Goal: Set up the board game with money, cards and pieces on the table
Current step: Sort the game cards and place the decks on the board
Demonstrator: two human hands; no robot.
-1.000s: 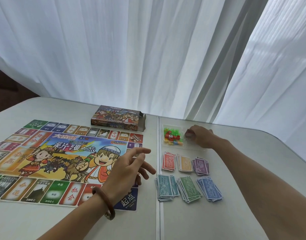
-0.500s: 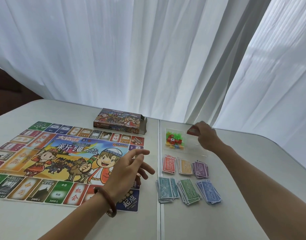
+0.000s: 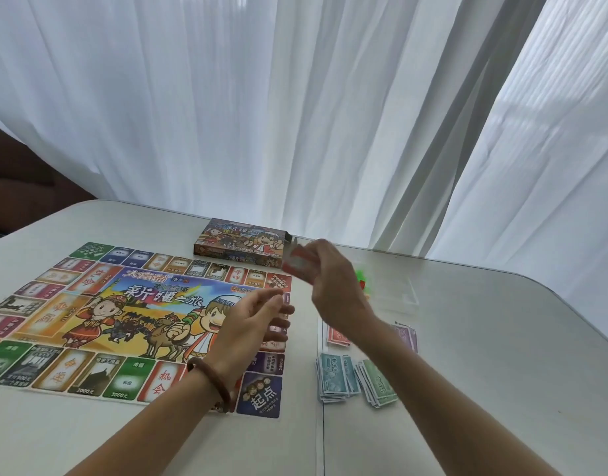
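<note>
A colourful game board (image 3: 130,314) lies flat on the left half of the white table (image 3: 484,372). My right hand (image 3: 330,280) is raised over the board's far right corner, shut on a small red and white pack of cards (image 3: 295,262), blurred by motion. My left hand (image 3: 257,321) hovers open above the board's right edge, fingers spread, a brown bead bracelet on its wrist. Piles of paper money lie to the right: teal (image 3: 335,377), green (image 3: 378,384), red (image 3: 336,336) and purple (image 3: 405,336); my right arm hides part of them.
The game box (image 3: 240,243) lies beyond the board's far edge. A clear plastic tray (image 3: 403,297) with small green and red pieces stands behind my right hand. White curtains hang along the far table edge. A seam (image 3: 320,441) splits the table.
My right hand has lifted a red pack from beside the clear tray and swung it left toward the board. My left hand has stayed above the board's right edge.
</note>
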